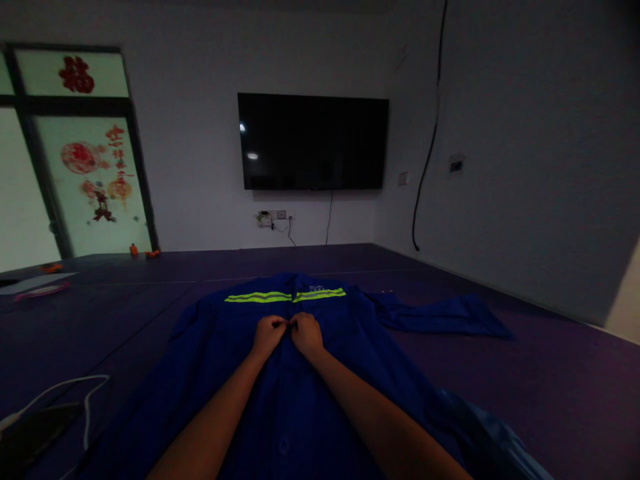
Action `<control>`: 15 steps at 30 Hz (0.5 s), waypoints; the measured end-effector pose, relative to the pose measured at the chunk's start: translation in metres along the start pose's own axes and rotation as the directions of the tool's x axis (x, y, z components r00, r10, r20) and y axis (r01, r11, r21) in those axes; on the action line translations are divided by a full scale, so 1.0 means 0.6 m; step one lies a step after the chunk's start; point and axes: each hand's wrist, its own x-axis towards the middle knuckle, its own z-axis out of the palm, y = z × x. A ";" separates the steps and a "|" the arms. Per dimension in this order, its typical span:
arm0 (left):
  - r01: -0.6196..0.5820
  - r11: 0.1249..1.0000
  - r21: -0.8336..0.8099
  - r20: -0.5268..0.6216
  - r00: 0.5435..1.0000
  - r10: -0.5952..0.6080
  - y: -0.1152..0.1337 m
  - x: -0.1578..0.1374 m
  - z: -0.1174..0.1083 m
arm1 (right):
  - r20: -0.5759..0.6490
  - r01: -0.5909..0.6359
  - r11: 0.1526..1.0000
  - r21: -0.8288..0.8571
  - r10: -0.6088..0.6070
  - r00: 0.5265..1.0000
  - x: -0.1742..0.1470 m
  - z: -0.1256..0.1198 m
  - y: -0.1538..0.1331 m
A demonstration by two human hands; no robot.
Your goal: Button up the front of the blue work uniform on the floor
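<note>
A blue work jacket (pixel 310 373) lies spread out, front up, with its collar away from me. Yellow-green reflective strips (pixel 260 297) run across its chest. One sleeve (pixel 445 316) stretches out to the right. My left hand (pixel 271 335) and my right hand (pixel 306 333) meet at the front opening just below the strips. Fingers of both hands are pinched on the jacket's front edges, fingertips nearly touching. Whether a button sits between them is too dark and small to tell. Nearer to me, a button (pixel 284 445) shows on the front.
The jacket lies on a wide purple surface (pixel 500 380). At the lower left are a white cable (pixel 87 400) and a dark object (pixel 40 433). Small orange items (pixel 153 254) stand near the door (pixel 95 180). A television (pixel 314 142) hangs on the far wall; a black cable (pixel 431 140) dangles at right.
</note>
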 end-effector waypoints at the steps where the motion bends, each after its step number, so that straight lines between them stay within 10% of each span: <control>1: -0.002 1.000 -0.004 -0.002 1.000 0.002 0.001 0.000 0.000 | 0.001 -0.003 1.000 0.001 0.003 1.000 0.000 -0.001 0.000; 15: -0.033 0.999 0.015 -0.022 0.999 0.034 0.005 -0.002 -0.001 | 0.016 -0.008 1.000 0.001 0.008 1.000 0.000 -0.001 0.000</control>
